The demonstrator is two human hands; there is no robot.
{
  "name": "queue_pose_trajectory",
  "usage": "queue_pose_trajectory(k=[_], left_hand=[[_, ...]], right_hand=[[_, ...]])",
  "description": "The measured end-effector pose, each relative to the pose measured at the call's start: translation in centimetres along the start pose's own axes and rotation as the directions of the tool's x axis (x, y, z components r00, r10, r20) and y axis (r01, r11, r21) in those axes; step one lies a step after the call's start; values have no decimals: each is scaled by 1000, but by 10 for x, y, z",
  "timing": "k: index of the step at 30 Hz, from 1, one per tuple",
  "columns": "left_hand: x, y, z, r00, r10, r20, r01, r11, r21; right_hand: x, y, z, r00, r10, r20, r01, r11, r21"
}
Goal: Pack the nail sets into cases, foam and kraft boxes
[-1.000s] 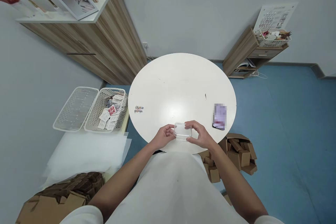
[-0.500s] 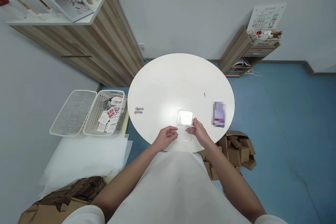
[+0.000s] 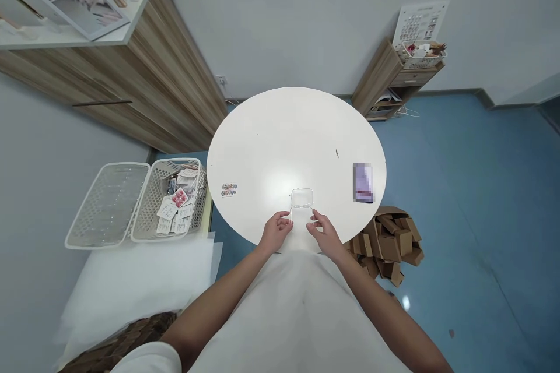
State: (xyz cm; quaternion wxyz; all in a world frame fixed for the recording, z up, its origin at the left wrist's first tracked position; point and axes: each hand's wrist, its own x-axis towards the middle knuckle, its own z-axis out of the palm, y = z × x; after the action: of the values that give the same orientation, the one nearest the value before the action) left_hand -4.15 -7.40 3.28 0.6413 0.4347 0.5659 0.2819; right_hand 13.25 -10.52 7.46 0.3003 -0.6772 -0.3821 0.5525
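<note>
A small clear plastic case with its hinged lid raised is at the near side of the white table. My left hand grips the left side of its base, thumb and fingers curled in. On the opposite side, my right hand pinches the right edge of the base. Nothing can be made out inside the case. To the left on the table lies a small sheet with two rows of coloured pieces. A purple packet, blurred by pixels, lies at the right.
The oval white table stands before me. Left of it are a white basket of cards and packets and an empty-looking clear-bottomed basket, above white sheets. Cardboard boxes lie at right. A wooden cabinet stands behind left.
My right hand has moved from the lid down to the right side of the case's base. The lid has tilted, losing its bright reflection. The whole view has shifted slightly.
</note>
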Motion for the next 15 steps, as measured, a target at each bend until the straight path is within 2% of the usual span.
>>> queue_pose_trajectory(k=[9, 15], left_hand=[[8, -30, -3, 999, -43, -28, 48, 982, 182], [12, -35, -1, 998, -69, -8, 68, 948, 310]], right_hand=[[12, 28, 22, 989, 150, -15, -151, 985, -85], [17, 42, 33, 982, 175, -69, -180, 981, -78]])
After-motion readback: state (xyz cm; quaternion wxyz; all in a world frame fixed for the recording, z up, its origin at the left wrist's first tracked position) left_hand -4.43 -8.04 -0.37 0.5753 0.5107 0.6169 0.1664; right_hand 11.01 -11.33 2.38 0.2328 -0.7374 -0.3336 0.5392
